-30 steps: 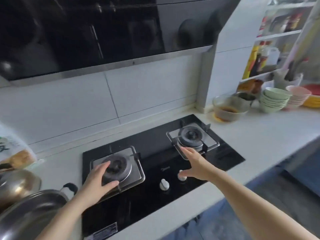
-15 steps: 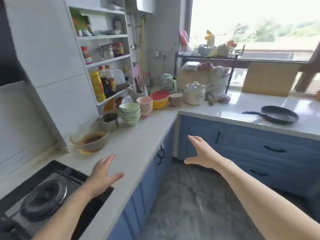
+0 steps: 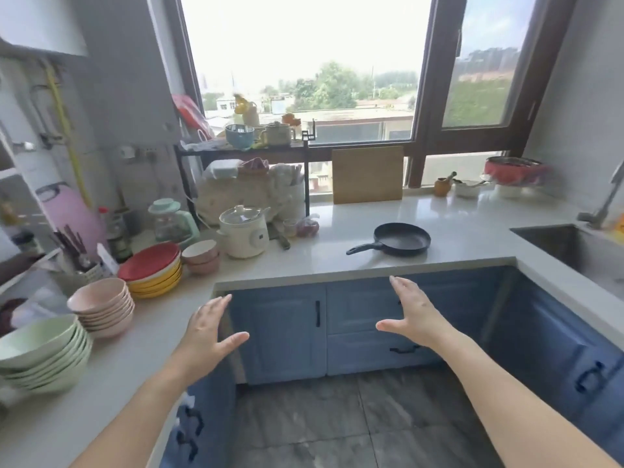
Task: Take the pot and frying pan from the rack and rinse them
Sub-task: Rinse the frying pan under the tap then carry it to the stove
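The frying pan lies flat on the surface under the window, handle pointing left, well short of the sink at the right. A second ago the view showed the stove; now it faces this corner, so the fetch is just starting. No pot is surely identifiable. Left hand and right hand hover spread and empty over the open floor, blue cabinets ahead.
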Available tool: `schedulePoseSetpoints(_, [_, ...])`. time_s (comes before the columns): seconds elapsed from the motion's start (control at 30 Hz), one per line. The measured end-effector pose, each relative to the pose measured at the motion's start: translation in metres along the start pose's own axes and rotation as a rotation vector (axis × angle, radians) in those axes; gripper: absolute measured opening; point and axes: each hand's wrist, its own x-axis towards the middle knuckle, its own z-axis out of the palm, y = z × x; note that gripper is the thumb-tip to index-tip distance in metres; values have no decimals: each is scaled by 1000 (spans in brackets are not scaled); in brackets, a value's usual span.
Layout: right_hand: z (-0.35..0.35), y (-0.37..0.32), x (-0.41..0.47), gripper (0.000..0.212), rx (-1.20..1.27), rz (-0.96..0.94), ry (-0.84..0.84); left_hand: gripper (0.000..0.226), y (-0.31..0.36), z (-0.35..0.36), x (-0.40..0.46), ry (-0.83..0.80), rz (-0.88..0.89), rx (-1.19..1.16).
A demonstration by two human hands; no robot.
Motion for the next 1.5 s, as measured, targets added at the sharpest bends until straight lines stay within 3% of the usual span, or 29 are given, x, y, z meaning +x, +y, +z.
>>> schedulePoseSetpoints(0.3, [-58, 114, 70, 103, -22, 288, 165, 82, 83, 87, 212, -7, 144, -38])
schedulePoseSetpoints(0.53, [-117, 218, 163, 103, -62, 353, 201, 84, 157, 193, 336, -10, 125, -5])
schedulePoseSetpoints(0.8, [-171, 299, 284, 101, -88, 307, 108, 83, 219, 271, 424, -68, 34, 2])
schedulePoseSetpoints(1.2, [-154, 378, 456, 106, -122, 257, -129, 86, 240, 357, 551, -223, 7, 56])
schedulePoseSetpoints(1.33, [-133, 404, 508, 112, -118, 245, -262, 103, 232, 385, 591, -331, -40, 54])
schedulePoseSetpoints(1.5, [-106, 431, 550, 127, -98, 237, -408, 142, 224, 407, 622, -556, -81, 119])
